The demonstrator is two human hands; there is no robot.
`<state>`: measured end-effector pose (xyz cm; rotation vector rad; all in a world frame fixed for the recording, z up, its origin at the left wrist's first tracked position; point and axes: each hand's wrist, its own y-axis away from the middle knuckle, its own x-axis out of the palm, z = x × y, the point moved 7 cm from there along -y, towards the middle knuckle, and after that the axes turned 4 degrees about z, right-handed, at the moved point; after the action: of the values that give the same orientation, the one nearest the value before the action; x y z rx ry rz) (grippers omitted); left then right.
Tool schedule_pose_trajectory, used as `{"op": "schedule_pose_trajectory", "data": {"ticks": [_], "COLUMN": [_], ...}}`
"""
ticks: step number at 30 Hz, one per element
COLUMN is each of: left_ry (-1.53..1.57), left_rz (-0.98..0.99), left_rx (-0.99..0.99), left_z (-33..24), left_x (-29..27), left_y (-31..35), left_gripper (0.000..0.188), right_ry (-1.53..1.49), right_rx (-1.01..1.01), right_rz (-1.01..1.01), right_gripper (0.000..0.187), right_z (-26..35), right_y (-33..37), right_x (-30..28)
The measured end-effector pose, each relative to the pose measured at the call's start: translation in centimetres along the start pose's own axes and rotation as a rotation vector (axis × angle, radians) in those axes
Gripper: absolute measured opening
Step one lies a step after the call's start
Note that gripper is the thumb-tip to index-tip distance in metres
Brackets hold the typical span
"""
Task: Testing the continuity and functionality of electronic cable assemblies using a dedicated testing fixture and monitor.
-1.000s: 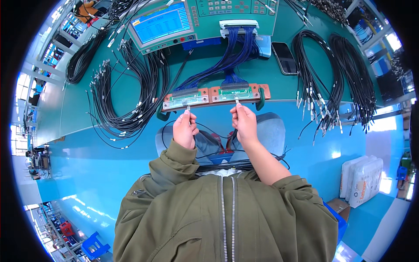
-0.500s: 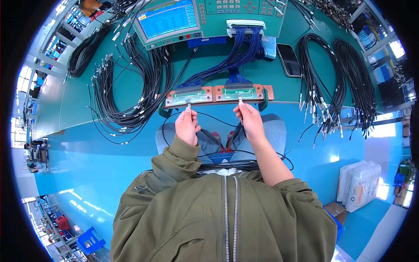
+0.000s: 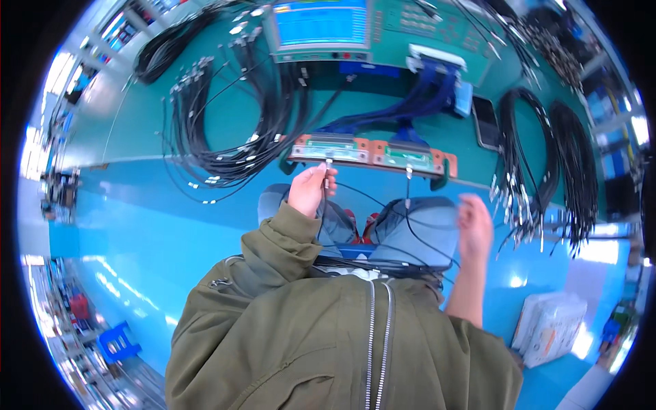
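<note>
My left hand (image 3: 309, 192) pinches the end of a thin black cable just below its plug (image 3: 329, 163), which sits at the front edge of the left green circuit board (image 3: 348, 151). A second black cable (image 3: 408, 210) hangs from the right green board (image 3: 393, 156), with its plug at that board's front edge and no hand on it. To the right of my knees, off the table, is my right hand (image 3: 474, 224); motion smears its fingers. More black cables (image 3: 355, 265) lie across my lap.
Behind the boards stands a green test instrument (image 3: 383, 41) with a lit screen, joined to them by blue ribbon wires (image 3: 383, 109). Bundles of black cables (image 3: 198, 147) lie at left, others (image 3: 512, 137) at right. A phone (image 3: 486, 123) rests beside the right bundles.
My right hand has let go of the right cable and swung to the right, away from the board. My left hand still grips the left cable. The whole view has shifted and tilted.
</note>
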<state>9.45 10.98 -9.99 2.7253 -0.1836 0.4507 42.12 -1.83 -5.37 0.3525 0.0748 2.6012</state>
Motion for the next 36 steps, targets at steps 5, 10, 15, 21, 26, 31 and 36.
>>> {"op": "schedule_pose_trajectory", "data": {"ticks": [5,10,15,21,26,31,36], "left_ry": [-0.248,-0.286,-1.051,-0.474,-0.596,-0.29,0.077], "left_rz": [-0.193,-0.993,-1.207,-0.607,-0.447,-0.38,-0.332], "left_rx": [-0.034,0.084,0.009,0.25,-0.119,0.12,0.368], "left_z": [-1.4,1.1,0.6,-13.1,-13.3,-9.9,-12.5], "left_x": [-14.0,-40.0,-37.6,-20.3,-17.7,-23.8,-17.4], "left_y": [4.6,15.1,14.2,6.1,-1.9,-5.2,-0.6], "left_gripper": [0.023,0.018,0.033,0.048,0.066,0.048,0.05], "right_ry": [0.026,0.304,0.29,0.351,0.333,0.376,-0.523], "right_rx": [0.08,0.206,0.082,-0.005,-0.175,0.125,0.67], "right_rz": [-0.491,-0.906,-0.776,-0.413,0.135,0.845,1.049], "right_gripper": [0.018,0.04,0.042,0.026,0.016,0.015,0.031], "right_z": [3.9,6.9,3.6,5.8,8.3,2.2,-0.7], "right_y": [7.9,17.9,19.3,7.2,2.4,5.8,8.0], "right_x": [-19.7,-26.1,-39.0,-21.9,3.5,17.0,21.2]}}
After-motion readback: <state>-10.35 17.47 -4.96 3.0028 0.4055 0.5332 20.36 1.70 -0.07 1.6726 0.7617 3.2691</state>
